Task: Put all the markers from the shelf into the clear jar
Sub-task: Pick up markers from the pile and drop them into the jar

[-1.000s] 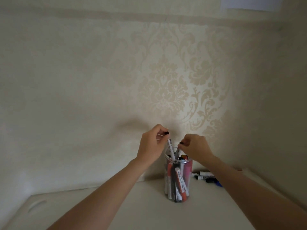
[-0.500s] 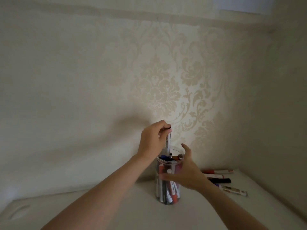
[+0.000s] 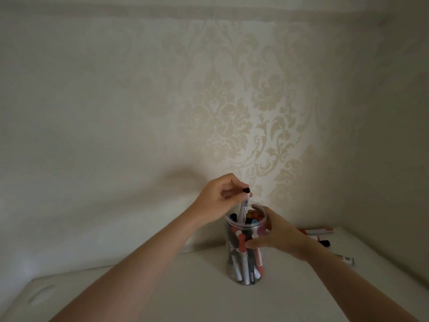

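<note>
A clear jar [image 3: 246,271] stands on the white shelf [image 3: 185,293], packed with several upright markers. My left hand [image 3: 218,201] hovers over the jar's mouth and pinches a white marker with a black cap [image 3: 314,205] near its top; the marker's lower end is inside the jar. My right hand [image 3: 278,233] wraps the jar's right side, thumb across the front and fingers behind the rim. A few loose markers [image 3: 318,232] lie on the shelf to the right, partly hidden by my right forearm.
A patterned wall rises right behind the jar, and a side wall closes off the corner at right. One more marker [image 3: 347,259] lies nearer the front at the right. An oval recess [image 3: 40,296] marks the shelf's left end.
My right hand left the top of the jar and took hold of its side. My left hand has lowered the black-capped marker deeper into the jar. The camera shifted a little.
</note>
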Demonstrator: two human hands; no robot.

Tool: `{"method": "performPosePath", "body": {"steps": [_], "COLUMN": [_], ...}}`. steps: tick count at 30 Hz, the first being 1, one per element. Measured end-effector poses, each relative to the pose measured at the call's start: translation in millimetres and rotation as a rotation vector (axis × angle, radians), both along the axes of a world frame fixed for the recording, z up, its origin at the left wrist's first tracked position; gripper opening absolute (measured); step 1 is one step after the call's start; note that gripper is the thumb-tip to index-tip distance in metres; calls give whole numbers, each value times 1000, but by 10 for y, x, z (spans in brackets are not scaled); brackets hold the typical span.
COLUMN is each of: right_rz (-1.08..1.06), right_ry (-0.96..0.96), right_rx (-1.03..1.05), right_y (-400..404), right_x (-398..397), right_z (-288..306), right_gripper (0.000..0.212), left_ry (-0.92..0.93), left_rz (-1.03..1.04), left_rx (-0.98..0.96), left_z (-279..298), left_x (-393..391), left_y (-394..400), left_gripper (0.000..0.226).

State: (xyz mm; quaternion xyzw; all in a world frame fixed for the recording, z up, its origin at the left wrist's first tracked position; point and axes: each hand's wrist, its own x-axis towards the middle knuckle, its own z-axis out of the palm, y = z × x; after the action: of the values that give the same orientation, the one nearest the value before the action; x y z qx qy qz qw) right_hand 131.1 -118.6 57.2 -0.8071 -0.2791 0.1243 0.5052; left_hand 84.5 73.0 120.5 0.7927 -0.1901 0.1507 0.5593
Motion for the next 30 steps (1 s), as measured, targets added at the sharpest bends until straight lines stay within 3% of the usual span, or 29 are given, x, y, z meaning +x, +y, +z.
{"method": "performPosePath", "body": {"steps": [4,6,9,14,16,22,27,30], "right_rz": [-18,-77,-231,-242,-315,-392,-257,-249], "right_ry": [54,23,-210,-537,-645,-309,-252,-250], "right_rx": [67,143,200,-84,-66,280,159,113], "right_y": [6,8,87,334,391,264,384,409], "right_x": [-85,-117,-155,-192,-171,-56,-74,-33], "right_z": [28,81,203,349,343,633,598,660], "right_gripper": [116,98,54,42,29,24,24,23], "left_ry": [-95,-114,-97,-25,0,310,439,404], "left_rz": [151,178,176,146,154,196,77,129], "left_rx": [-87,-138,-59,68,54,40,3,70], "left_z": [-138,-192,-168,-86,-117,-431,-608,-763], "left_x": [-59,-86,-136,-265,-298,-253,-122,-50], "left_y": [54,78,80,12,6,134,146,-4], "left_gripper": [12,9,5,28,27,75,126,117]}}
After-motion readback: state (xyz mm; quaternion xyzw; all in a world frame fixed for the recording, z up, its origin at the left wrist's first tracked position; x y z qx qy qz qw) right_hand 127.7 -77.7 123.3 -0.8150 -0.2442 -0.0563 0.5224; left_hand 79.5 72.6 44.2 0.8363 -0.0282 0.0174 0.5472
